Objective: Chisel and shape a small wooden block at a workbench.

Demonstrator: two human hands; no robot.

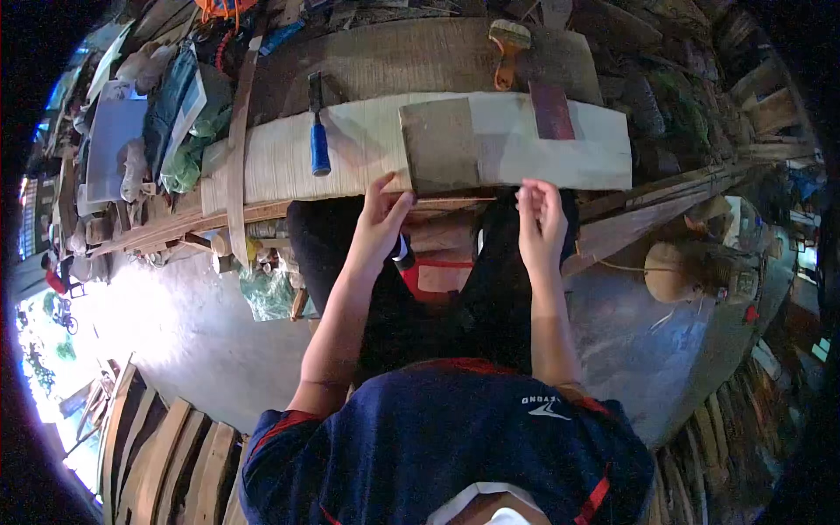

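Observation:
My left hand (381, 216) touches the front edge of a long pale board (262, 162), beside the lower left corner of a brown square piece (437, 144), with thumb and fingers apart. My right hand (540, 220) has loosely curved, separated fingers at the same edge, farther right. A chisel with a blue handle (318, 144) lies on the board's left part. A dark red rectangular piece (551, 109) lies on the right part. Behind, a brush with an orange handle (505, 66) rests on a darker board (367, 61).
Plastic bags and sheets (184, 149) crowd the bench's left. A narrow wooden strip (239, 201) crosses the board's left end. A round tan object (674, 271) sits low at the right. Planks (166, 446) are stacked at the lower left and right. My legs are beneath the bench edge.

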